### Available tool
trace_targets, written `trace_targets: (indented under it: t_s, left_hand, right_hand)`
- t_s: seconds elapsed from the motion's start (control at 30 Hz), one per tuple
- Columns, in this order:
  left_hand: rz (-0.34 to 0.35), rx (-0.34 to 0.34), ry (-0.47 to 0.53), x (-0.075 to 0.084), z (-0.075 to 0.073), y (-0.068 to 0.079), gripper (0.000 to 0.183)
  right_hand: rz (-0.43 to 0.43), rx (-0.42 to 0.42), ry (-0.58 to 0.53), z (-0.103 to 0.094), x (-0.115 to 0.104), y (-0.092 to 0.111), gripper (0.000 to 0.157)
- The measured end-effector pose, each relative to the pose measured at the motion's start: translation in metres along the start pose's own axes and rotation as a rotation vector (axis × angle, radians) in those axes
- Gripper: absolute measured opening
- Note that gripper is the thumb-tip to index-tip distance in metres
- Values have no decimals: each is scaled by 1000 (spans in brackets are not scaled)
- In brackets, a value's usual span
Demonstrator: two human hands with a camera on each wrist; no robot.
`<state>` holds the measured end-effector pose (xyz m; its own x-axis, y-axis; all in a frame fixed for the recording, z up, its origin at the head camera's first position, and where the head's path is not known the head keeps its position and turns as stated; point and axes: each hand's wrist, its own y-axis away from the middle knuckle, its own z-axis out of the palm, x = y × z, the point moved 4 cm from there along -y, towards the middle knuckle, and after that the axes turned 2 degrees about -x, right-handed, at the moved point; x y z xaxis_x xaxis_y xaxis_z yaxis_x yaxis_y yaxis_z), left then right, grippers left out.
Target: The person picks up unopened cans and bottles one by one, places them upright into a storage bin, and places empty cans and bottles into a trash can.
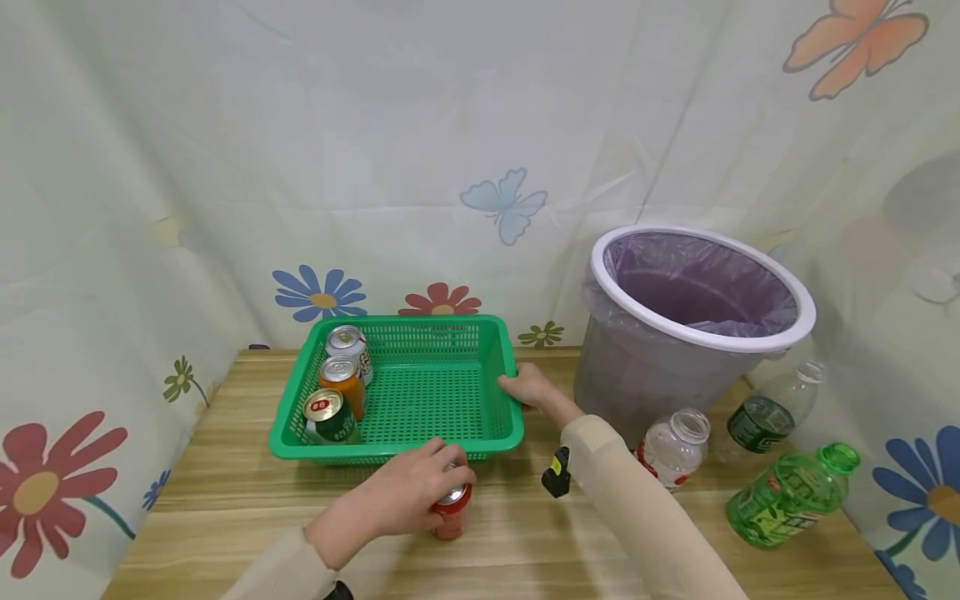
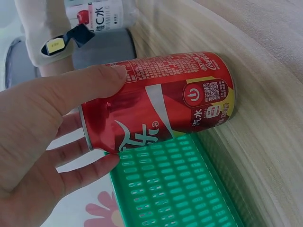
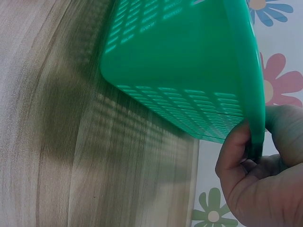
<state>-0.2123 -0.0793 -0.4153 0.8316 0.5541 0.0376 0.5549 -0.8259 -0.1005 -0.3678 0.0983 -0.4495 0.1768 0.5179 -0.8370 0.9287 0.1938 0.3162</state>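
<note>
My left hand (image 1: pixel 408 490) grips a red soda can (image 2: pixel 163 97) near its top, thumb on one side and fingers on the other. The can stands upright in front of the green plastic basket (image 1: pixel 397 454). With curled fingers my right hand (image 1: pixel 534 387) holds the basket's right rim (image 3: pixel 255 94). Inside the basket, along its left side, stand three cans: a white one (image 1: pixel 363 360) at the back, an orange one (image 1: pixel 351 392) in the middle and a dark green one (image 1: pixel 337 423) at the front.
A trash bin (image 1: pixel 630 375) with a purple liner and white rim stands at the right. In front of it are a clear bottle with a red label (image 1: pixel 675 450), a clear bottle with a dark green label (image 1: pixel 765 417) and a green bottle (image 1: pixel 795 492). A patterned curtain (image 1: pixel 420 167) hangs behind.
</note>
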Motion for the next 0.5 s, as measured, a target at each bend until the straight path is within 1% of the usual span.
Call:
trace_targets:
  t_s: [0.33,0.5]
  left_hand:
    - [-3,-11,7,1,-1,-3,48]
    - [-7,-35,2,1,0,-4,48]
  right_hand:
    - [-12,17,-1,1,2,-2,32]
    - [-9,13,-14,2,2,-2,32]
